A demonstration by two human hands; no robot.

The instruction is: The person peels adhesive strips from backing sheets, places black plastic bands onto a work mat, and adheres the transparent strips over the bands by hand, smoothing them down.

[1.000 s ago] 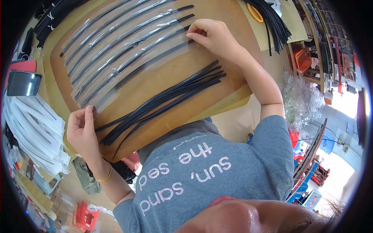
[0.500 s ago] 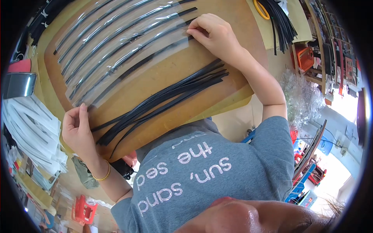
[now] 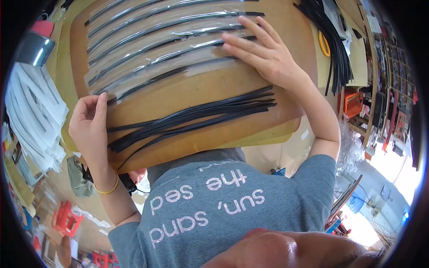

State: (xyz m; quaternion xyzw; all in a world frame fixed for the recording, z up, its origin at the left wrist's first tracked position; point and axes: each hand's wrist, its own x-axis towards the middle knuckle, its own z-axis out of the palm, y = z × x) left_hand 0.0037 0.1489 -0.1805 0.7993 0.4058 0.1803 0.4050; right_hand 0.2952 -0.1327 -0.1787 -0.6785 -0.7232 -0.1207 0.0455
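Note:
Several black strips lie in slightly curved rows under clear film (image 3: 156, 57) on a brown board (image 3: 192, 89). My left hand (image 3: 91, 118) pinches the film's near left corner, by the end of the nearest strip. Fingers spread, my right hand (image 3: 268, 56) rests over the right ends of the lower strips, somewhat blurred. Between the film and my body lies a loose bundle of black strips (image 3: 192, 116), which neither hand touches.
White strips (image 3: 33, 111) and a dark glossy device (image 3: 35, 48) are at the left. At the upper right hang more black strips (image 3: 337, 58) beside a yellow ring (image 3: 323, 43). Red crates (image 3: 67, 219) stand on the floor at the lower left.
My right hand has opened from a pinch at the film's right edge to spread fingers over the strips. My left hand still pinches the corner. The whole view has turned and shifted.

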